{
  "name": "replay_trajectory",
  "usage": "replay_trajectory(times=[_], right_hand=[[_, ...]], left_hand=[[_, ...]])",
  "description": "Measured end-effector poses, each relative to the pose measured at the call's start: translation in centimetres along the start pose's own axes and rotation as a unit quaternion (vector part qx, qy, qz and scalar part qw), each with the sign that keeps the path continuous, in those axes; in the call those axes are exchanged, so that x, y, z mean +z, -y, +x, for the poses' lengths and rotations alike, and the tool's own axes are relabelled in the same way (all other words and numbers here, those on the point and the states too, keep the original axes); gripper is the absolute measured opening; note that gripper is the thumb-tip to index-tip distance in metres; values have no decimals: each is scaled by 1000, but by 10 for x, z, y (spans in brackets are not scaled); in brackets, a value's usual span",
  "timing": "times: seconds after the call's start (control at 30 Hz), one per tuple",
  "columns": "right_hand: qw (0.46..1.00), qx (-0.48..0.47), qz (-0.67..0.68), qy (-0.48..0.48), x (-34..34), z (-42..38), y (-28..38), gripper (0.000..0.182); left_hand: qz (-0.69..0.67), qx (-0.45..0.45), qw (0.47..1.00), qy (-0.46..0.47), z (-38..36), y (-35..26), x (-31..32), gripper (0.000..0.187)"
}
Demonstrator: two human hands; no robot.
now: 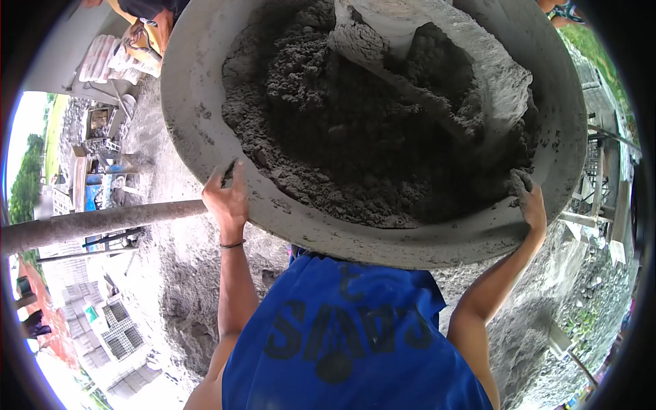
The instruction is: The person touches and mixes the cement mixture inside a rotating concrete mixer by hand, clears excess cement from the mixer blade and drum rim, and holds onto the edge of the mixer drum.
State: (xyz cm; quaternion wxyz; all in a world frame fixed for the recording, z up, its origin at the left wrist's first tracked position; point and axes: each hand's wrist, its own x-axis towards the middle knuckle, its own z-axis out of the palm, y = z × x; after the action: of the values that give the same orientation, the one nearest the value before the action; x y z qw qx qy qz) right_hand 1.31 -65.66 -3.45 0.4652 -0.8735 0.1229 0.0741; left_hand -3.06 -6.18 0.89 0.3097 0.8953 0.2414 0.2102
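I hold a wide, round grey metal pan in front of my blue sleeveless shirt. It is heaped with dark, damp cement mix. My left hand grips the near-left rim, thumb over the edge. My right hand, smeared with grey mix, grips the near-right rim. At the pan's far side a pale, cement-coated shape rests in the mix; I cannot tell what it is.
A thick grey pole runs in from the left under the pan. Stacked sacks and part of a person in orange are at the top left. Rough concrete and rubble lie below, with rooftops far down on the left.
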Motion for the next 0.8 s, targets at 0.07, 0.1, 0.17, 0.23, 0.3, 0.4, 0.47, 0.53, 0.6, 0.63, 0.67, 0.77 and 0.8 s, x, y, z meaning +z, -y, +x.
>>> replay_trajectory(times=[0.07,0.1,0.17,0.23,0.3,0.4,0.47,0.53,0.6,0.63,0.67,0.77,0.8], right_hand=[[996,83,25,1,2,-5,15,39],[996,86,25,-1,2,-5,13,39],[997,72,6,-10,2,-3,9,41],[997,82,-3,-11,3,-4,15,41],[996,90,-11,-10,3,-5,17,42],[997,77,-28,-9,3,-5,16,43],[997,75,-14,-2,2,-4,14,43],[997,72,-18,4,-1,1,1,41],[997,69,-25,12,-1,2,3,39],[994,86,-65,29,1,1,19,39],[988,103,-104,44,4,0,30,38],[952,-4,-270,146,9,9,41,41],[951,-3,-271,147,17,12,53,41]], left_hand=[[6,14,1000,-7,1,9,4,38],[12,26,999,-15,2,12,4,38],[11,27,1000,-10,3,15,4,39],[11,28,1000,-6,2,14,5,40],[-6,19,1000,-4,1,10,3,40],[8,8,1000,2,1,6,1,42],[8,8,1000,-3,0,6,2,42],[7,7,1000,-6,0,6,3,43],[17,18,1000,-7,0,8,2,44],[15,18,1000,-8,0,10,3,44],[32,22,999,3,1,14,4,44],[87,29,996,23,4,6,1,43],[127,31,991,38,3,3,-1,42]])
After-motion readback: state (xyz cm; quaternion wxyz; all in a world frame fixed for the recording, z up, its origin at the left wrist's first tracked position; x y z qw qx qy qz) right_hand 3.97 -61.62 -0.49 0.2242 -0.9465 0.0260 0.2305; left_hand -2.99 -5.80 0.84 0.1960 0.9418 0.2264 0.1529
